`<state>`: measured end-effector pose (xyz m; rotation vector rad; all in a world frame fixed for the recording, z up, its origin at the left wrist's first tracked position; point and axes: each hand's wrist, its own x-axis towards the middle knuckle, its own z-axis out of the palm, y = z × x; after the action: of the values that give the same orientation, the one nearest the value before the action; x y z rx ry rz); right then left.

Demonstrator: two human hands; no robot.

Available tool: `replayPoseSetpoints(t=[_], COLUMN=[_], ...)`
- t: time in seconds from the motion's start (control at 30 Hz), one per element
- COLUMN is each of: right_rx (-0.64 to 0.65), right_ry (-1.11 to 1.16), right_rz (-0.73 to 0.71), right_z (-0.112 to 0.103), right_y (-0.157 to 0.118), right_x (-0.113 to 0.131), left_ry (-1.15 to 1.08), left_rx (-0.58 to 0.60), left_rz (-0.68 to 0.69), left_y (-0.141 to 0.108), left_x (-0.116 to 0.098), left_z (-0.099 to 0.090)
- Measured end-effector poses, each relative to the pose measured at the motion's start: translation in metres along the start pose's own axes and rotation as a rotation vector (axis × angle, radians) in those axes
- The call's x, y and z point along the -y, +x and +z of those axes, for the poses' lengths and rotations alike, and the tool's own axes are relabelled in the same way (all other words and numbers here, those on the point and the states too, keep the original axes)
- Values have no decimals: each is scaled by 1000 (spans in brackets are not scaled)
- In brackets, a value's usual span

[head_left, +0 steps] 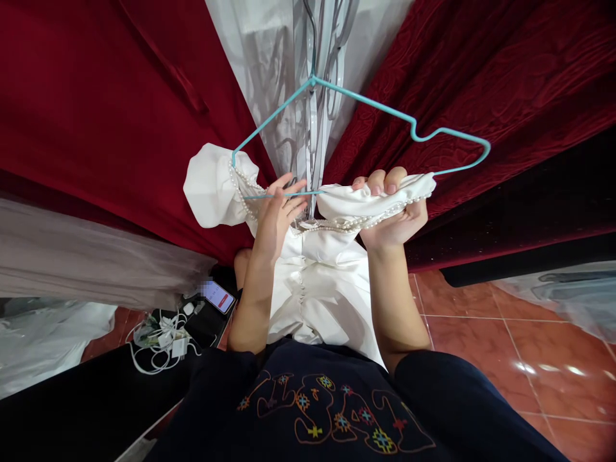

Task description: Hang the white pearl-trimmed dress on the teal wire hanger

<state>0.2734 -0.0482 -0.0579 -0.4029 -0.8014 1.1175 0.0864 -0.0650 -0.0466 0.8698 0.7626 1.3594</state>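
Observation:
A white dress [320,282] with pearl-beaded trim hangs before me, its skirt falling toward my lap. Its left puffed sleeve [212,186] sits over the left end of a turquoise wire hanger [370,101]. My right hand [397,218] is closed around the gathered white fabric and pearl edge on the right, on the hanger's lower bar. The hanger's right end sticks out bare past that fabric. My left hand [278,215] is at the lower bar near the neckline, fingers extended and apart, with no fabric gripped.
Dark red drapes [192,83] hang on both sides, with white cloth and a metal rack [312,141] between them. A black bench [96,398] at lower left holds a phone [219,296] and tangled white cables [161,343]. Reddish floor tiles [462,346] show at right.

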Motion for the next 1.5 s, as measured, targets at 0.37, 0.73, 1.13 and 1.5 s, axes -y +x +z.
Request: replayPoseSetpoints(t=[0.37, 0.73, 1.13, 1.5], right_rx=[-340, -296, 105, 785], right_ry=[-886, -1183, -1185, -938], right_rz=[-101, -296, -440, 541], right_z=[-65, -83, 18, 20], right_y=[-1, 58, 72, 19], right_x=[19, 79, 94, 98], left_ry=[-236, -191, -211, -298], left_rx=[-123, -166, -158, -55], left_rz=[175, 216, 284, 242], left_y=[6, 6, 6, 18], left_x=[-8, -7, -5, -5], left_z=[18, 22, 22, 10])
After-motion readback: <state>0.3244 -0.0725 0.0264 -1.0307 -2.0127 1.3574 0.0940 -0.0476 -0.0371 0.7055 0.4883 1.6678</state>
